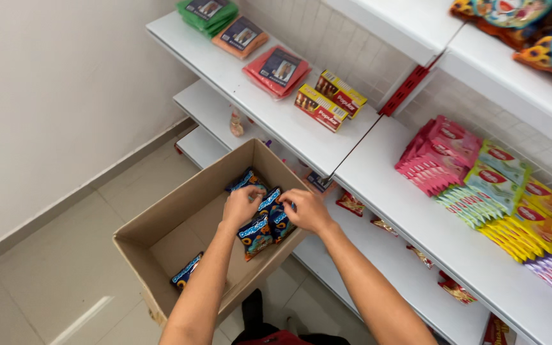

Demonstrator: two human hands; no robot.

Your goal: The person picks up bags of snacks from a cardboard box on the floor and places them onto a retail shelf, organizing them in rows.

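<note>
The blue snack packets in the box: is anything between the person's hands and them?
Nothing visible. Both the left hand and right hand are already on the blue snack packets inside the open cardboard box. One more packet lies apart on the box floor.

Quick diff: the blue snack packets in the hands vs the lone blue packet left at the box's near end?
The blue snack packets are several, bunched upright between the left hand and right hand. The lone packet lies untouched on the floor of the cardboard box, away from both hands. Both share the same blue wrapper and sit inside the box.
</note>
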